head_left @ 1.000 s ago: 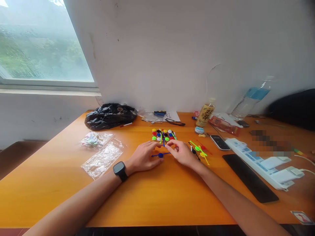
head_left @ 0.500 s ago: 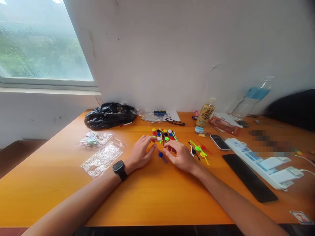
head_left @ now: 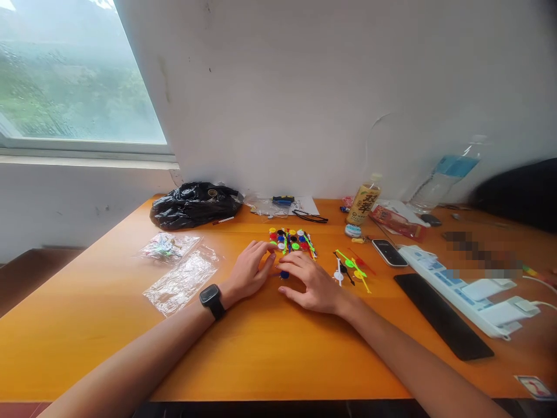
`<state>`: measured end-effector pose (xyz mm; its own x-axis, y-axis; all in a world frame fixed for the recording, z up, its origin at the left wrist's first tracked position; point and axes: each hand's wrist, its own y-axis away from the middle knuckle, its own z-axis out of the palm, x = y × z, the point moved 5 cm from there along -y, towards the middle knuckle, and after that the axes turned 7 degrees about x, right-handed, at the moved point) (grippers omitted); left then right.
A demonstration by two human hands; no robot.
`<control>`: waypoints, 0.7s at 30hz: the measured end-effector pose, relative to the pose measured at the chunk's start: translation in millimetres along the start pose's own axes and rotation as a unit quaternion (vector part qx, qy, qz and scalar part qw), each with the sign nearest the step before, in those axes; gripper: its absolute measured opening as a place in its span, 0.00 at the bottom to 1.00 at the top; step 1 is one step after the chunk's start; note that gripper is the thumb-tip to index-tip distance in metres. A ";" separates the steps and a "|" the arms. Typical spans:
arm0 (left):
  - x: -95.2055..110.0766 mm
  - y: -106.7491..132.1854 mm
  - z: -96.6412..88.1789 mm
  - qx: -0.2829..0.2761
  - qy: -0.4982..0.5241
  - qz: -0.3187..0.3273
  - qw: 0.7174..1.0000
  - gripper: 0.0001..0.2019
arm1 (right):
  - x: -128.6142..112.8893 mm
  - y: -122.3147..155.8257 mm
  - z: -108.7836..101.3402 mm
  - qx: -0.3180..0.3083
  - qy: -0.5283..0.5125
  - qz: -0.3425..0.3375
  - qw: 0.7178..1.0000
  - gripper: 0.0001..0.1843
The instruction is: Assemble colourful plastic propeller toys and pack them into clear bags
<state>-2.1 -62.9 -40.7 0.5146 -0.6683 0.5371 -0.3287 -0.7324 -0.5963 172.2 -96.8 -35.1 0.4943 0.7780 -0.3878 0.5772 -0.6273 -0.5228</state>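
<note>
A small blue disc (head_left: 284, 274) lies on the table between my hands; in the earlier frame a blue pointer extends from it. My right hand (head_left: 311, 283) reaches over it with fingers stretched and thumb apart, hiding the pointer. Beside it on the left, my left hand (head_left: 251, 270) rests with curved fingers, thumb apart, and nothing visible in them. Just beyond both hands sit rows of coloured discs (head_left: 272, 231) with several plastic arrow pointers (head_left: 310, 244) among them. To the right of my right hand lie several arrow spinners, including a green one (head_left: 350, 263) and a white one (head_left: 338, 275).
On the left are a clear bag of small parts (head_left: 167, 247), a flat clear bag (head_left: 183, 284) and a black plastic bag (head_left: 195, 204). Toward the right stand a drink bottle (head_left: 363, 203), a phone (head_left: 389, 252), a power strip (head_left: 456, 290) and a black slab (head_left: 441, 316).
My right hand has spread its fingers and moved slightly left over the blue piece, covering its pointer. My left hand has barely moved.
</note>
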 end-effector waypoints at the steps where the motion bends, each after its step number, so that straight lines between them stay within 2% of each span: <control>1: 0.2 -0.1 -0.5 0.003 0.000 -0.002 1.000 0.09 | -0.2 0.5 0.8 -0.005 0.000 -0.003 1.000 0.22; 9: 2.2 -0.5 -1.9 -0.005 0.007 -0.013 1.000 0.10 | -0.5 4.6 6.1 -0.042 0.012 0.003 0.999 0.23; 21: -0.3 -0.6 1.9 -0.018 0.005 -0.001 1.000 0.09 | -6.4 2.0 5.1 -0.076 0.046 -0.006 0.996 0.09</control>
<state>-0.6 -61.9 -41.6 0.5072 -0.6676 0.5450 -0.3550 -0.7381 -0.5737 166.9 -102.9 -37.5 0.5397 0.7840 -0.3067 0.6722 -0.6207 -0.4037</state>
